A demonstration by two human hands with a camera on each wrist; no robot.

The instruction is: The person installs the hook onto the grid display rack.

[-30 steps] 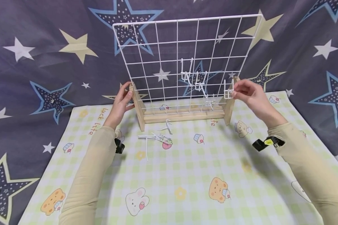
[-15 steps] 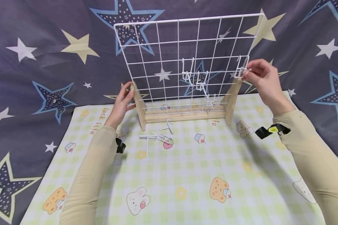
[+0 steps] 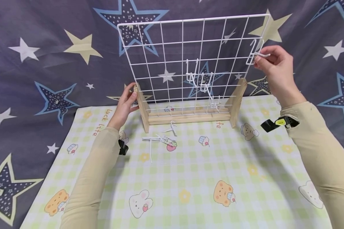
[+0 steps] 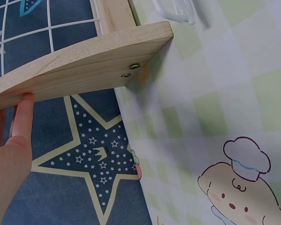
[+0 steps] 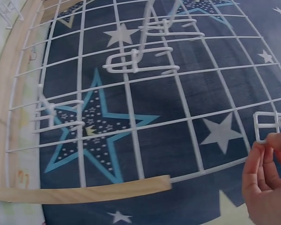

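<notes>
I hold my right arm (image 3: 315,149) higher than my left arm (image 3: 89,175), right fingers (image 5: 253,171) pinching, left fingers (image 4: 23,117) slightly parted.

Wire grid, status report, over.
Left hand holds wooden stand. Right hand pinches white hook at wire grid's right edge. Loose hooks lie on cloth; nothing seen blocking.

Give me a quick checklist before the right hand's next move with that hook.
1. Held hook pinched in right hand's fingers: ok.
2. Held hook engaged on the wire grid: cannot tell; contact is unclear.
3. Left hand on the left post: ok.
4. Wooden stand standing on the tablecloth: ok.
5. Three hung hooks on the grid: ok.
6. Loose hooks apart from both hands: ok.
</notes>
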